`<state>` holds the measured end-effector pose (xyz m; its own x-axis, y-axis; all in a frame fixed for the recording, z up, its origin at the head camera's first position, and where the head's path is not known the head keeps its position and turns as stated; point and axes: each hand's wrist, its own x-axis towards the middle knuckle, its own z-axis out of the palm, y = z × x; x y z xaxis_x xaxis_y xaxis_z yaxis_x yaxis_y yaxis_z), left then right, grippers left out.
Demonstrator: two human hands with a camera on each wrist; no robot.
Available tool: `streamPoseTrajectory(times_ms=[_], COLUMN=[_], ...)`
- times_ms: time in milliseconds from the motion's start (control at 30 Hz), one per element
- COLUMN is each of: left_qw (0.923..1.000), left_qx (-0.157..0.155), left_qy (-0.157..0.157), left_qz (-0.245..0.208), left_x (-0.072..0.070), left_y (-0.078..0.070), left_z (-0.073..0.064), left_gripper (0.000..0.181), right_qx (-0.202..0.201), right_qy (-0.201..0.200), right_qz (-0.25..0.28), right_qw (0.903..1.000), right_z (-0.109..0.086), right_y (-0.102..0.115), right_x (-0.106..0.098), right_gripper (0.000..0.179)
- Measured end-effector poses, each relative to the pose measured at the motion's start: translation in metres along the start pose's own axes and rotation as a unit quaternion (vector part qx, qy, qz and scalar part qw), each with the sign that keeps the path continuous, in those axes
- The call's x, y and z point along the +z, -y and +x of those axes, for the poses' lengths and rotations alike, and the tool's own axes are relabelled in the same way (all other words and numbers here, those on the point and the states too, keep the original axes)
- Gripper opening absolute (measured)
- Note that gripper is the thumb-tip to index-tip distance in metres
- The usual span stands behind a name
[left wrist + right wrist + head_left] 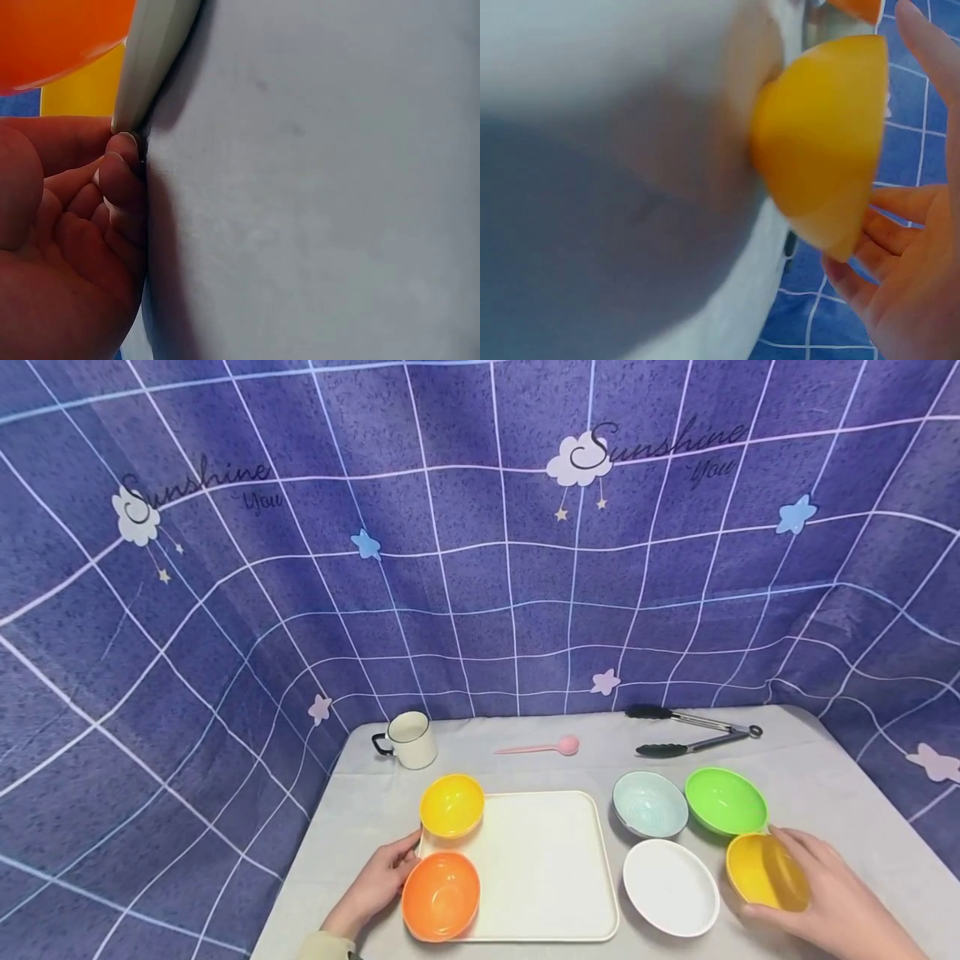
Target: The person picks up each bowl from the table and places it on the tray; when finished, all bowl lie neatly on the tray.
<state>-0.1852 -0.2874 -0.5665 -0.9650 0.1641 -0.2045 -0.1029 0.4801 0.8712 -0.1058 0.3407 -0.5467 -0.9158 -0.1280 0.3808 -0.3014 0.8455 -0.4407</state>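
Note:
My left hand (384,878) is at the left edge of the cream tray (547,868), its curled fingers (120,180) gripping the rim in the left wrist view. A yellow bowl (452,807) and an orange bowl (441,896) stand on the tray's left side. At the right, my right hand (832,893) spreads around a second yellow bowl (757,872). In the right wrist view this bowl (821,142) has its base at the table; the thumb (934,56) stands apart from it while the other fingers are near its rim.
A white bowl (670,887), a pale blue bowl (649,805) and a green bowl (725,802) stand right of the tray. Along the back are a white mug (412,742), a pink spoon (567,746) and black-tipped tongs (705,744). A blue curtain (465,568) hangs behind the table.

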Motion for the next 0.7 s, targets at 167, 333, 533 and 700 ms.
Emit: streamPoseTrajectory(times_ms=[167, 333, 533, 700], left_qw=[1.0, 1.0, 1.0, 1.0], left_qx=[0.0, -0.002, -0.004, 0.001], left_qy=[-0.002, -0.003, 0.002, 0.005], left_qz=[0.0, 0.0, -0.006, -0.006], left_x=[0.001, 0.001, 0.0, -0.001], left_y=[0.0, 0.002, 0.003, 0.003], left_z=[0.0, 0.001, 0.002, 0.002], left_gripper=[0.055, 0.055, 0.055, 0.056], right_qx=[0.017, 0.026, 0.0, -0.017], right_qy=[0.012, 0.024, 0.016, 0.005], right_qz=[0.006, 0.0, -0.01, -0.009], right_qw=[0.9998, 0.9994, 0.9998, 0.9998], right_z=[-0.009, -0.009, -0.009, -0.006], right_y=[-0.005, -0.006, -0.01, -0.012], right_x=[0.005, 0.005, 0.004, 0.004], right_gripper=[0.119, 0.12, 0.116, 0.111])
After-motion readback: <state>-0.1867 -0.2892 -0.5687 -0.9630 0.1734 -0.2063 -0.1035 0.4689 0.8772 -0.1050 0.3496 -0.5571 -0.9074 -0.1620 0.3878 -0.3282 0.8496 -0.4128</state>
